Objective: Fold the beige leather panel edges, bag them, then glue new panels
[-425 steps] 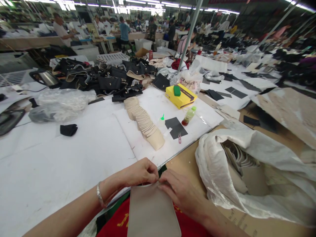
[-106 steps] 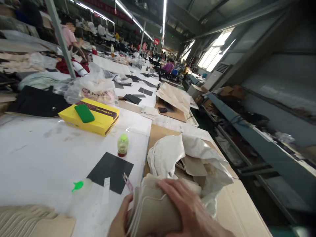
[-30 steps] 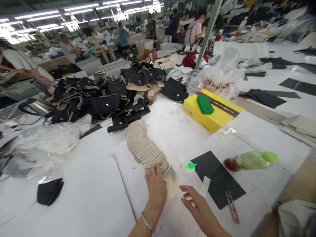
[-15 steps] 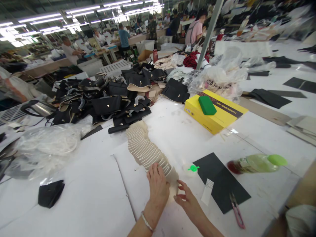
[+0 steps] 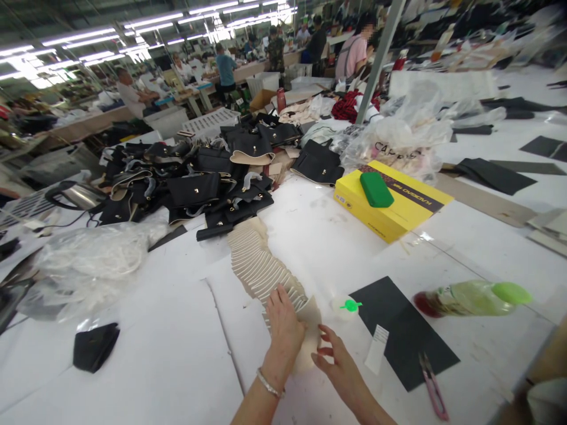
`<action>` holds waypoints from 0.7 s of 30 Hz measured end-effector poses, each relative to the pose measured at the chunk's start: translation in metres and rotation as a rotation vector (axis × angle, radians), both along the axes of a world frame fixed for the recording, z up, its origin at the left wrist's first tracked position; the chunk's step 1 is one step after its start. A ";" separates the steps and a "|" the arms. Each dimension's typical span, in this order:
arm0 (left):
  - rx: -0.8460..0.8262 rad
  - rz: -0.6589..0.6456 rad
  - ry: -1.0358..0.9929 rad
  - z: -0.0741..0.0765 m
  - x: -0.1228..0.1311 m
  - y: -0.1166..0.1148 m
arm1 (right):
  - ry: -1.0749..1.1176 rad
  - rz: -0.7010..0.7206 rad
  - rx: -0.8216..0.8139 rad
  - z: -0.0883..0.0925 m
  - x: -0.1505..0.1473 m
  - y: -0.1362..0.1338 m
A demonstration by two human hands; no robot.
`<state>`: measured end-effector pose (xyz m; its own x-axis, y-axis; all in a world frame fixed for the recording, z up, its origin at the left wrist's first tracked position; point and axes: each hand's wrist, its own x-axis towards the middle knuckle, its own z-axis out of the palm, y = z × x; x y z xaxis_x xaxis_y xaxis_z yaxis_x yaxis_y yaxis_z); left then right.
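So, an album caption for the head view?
Left fingers and right fingers touch a row of overlapping beige pieces.

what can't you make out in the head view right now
All in the head view:
Beige pieces: partly hidden under the left hand.
Right hand: pinching or only touching, contact too small to tell.
White label: print too small to read.
White material, lower right: blurred, cut off by the edge.

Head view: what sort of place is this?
Likely a bag-making workshop: black pieces with metal clasps heaped up, overlapping beige panels fanned out, and several people farther back.
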<state>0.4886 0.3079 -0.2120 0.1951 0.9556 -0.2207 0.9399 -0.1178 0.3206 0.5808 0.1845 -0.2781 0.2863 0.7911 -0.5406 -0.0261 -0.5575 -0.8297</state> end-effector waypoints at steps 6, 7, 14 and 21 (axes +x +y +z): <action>0.043 0.004 0.027 0.013 0.000 -0.010 | 0.061 -0.053 0.015 0.000 -0.001 0.001; 0.049 -0.005 0.045 0.018 0.001 -0.014 | 0.076 -0.061 0.018 0.001 -0.001 0.000; -0.177 -0.197 0.090 0.031 0.005 -0.044 | 0.197 -0.119 0.010 0.008 -0.002 -0.012; -0.228 -0.259 0.053 0.029 -0.007 -0.046 | 0.296 -0.122 -0.021 0.012 -0.010 -0.029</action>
